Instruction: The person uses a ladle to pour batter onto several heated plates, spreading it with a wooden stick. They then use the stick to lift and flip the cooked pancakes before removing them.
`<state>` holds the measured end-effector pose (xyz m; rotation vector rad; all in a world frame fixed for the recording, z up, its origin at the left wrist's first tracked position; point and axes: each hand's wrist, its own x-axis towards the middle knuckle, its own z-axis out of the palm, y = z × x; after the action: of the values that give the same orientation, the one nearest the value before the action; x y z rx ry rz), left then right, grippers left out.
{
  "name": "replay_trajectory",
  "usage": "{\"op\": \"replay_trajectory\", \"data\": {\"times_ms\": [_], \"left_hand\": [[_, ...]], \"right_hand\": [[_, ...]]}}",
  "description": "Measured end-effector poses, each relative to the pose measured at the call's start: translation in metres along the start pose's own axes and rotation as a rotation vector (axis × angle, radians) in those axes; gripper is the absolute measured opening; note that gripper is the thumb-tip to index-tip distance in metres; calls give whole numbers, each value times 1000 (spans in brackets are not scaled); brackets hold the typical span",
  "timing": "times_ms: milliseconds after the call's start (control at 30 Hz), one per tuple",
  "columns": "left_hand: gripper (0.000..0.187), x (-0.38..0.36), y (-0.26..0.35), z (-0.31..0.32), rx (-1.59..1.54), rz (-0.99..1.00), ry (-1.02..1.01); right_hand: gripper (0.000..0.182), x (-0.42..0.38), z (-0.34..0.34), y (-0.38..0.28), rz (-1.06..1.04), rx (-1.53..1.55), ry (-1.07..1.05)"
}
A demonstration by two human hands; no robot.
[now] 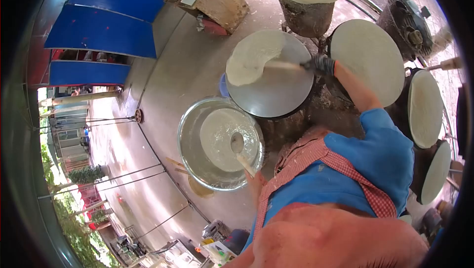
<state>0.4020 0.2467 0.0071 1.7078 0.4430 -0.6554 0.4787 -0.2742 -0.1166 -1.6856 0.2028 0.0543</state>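
My right hand (320,64), in a dark glove, is closed round the handle of a batter spreader (285,65) over a round griddle (269,95). Pale wet batter (249,58) covers the griddle's far left part, while the rest of its surface is bare grey metal. Lower left, my left hand (254,183) grips the light handle of a ladle (237,142). The ladle's bowl is down in the white batter (215,132) of a wide metal basin (185,142). My left fingers are partly hidden.
Beside the griddle, another griddle (368,63) carries a pale sheet, and several more stand along the right. A drum (306,16) at the top also bears a pale round sheet. A worn wooden box (222,4) stands at the upper left, near blue panels (101,28).
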Motion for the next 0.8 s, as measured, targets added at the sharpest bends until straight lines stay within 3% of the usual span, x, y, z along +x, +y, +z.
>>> {"op": "replay_trajectory", "data": {"times_ms": [100, 200, 267, 467, 600, 700, 800], "left_hand": [[59, 2, -22, -7, 45, -58, 38], [59, 2, -26, -12, 72, -59, 56], [59, 2, -32, -10, 62, -42, 52], [58, -24, -33, -12, -8, -17, 52], [53, -26, -35, -17, -55, -115, 100], [50, -24, -57, -20, -190, -146, 139], [48, -16, -85, -31, -257, -126, 153]], "right_hand": [[15, 26, -2, -22, 201, 164, 79], [15, 5, 20, -7, 14, -10, -107], [15, -13, 13, 14, 21, -65, -186], [15, 52, -18, 3, 169, 10, -21], [15, 30, 5, 9, -5, -132, -205], [15, 2, -14, 41, 48, -207, -300], [16, 53, -22, 55, 81, -312, -245]]}}
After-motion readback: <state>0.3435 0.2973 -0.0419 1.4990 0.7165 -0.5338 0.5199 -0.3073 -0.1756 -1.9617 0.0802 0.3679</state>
